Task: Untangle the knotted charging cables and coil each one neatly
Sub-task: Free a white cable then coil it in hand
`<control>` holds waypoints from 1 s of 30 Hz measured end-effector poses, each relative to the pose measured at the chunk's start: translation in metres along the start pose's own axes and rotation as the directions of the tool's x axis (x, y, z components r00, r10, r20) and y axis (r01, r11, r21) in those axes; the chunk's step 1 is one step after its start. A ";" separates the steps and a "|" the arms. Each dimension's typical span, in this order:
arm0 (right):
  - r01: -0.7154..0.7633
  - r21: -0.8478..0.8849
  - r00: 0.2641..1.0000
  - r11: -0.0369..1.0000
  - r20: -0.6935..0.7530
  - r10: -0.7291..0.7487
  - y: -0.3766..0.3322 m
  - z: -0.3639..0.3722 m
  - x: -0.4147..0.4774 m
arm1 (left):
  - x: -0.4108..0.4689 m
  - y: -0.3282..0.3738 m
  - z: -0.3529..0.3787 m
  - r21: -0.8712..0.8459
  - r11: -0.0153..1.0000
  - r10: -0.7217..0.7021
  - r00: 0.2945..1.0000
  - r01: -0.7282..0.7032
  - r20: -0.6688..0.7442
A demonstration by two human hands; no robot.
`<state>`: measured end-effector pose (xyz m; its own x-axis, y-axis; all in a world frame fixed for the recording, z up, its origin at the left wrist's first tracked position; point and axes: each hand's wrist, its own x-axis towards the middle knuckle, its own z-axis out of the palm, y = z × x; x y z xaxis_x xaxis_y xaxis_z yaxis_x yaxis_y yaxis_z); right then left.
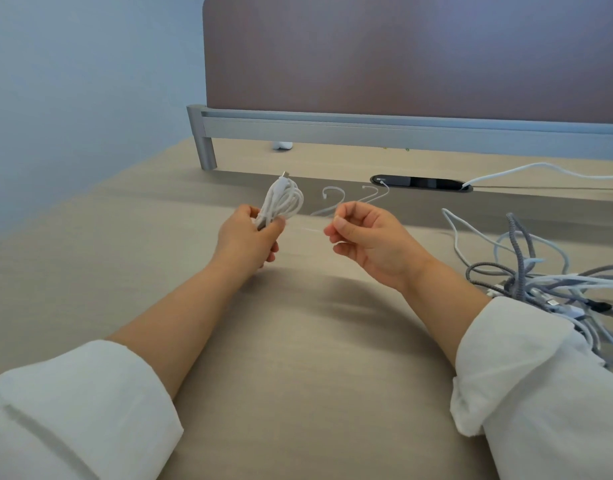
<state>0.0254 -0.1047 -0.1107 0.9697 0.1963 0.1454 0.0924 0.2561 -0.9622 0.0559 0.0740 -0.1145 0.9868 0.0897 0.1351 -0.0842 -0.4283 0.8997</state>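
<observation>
Pale wood-grain desk (pixel 298 341). Tangle of grey braided and white cables (pixel 533 282) heaped at right edge. Thin white hooked strands (pixel 324 192) lying mid-back, near black cable slot (pixel 421 183). White lead (pixel 540 167) running from slot, off right. Grey divider leg (pixel 207 150) planted back left, small white object (pixel 282 145) beyond.

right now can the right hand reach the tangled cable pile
Probably yes: the tangled pile lies close by on its right, with nothing between them. But the right hand pinches a thin white strand, so it must let go first.
</observation>
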 end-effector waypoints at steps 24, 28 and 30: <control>-0.047 -0.747 0.999 0.663 -0.030 0.038 0.011 0.015 0.006 | 0.010 -0.011 -0.013 0.627 0.695 0.328 0.931 -0.351 0.158; -0.033 -0.796 0.999 0.605 -0.044 -0.004 0.010 0.013 0.003 | 0.007 -0.008 -0.016 0.260 0.940 0.162 0.958 -0.222 0.235; -0.025 -0.821 0.998 0.571 -0.055 -0.036 0.011 0.009 0.003 | 0.007 -0.005 -0.022 -0.012 0.999 0.032 0.949 -0.030 0.314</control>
<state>0.0272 -0.0923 -0.1192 0.9767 0.1347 0.1668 0.2143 -0.6353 -0.7419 0.0600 0.0963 -0.1086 0.9771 -0.2110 0.0268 -0.1154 -0.4200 0.9001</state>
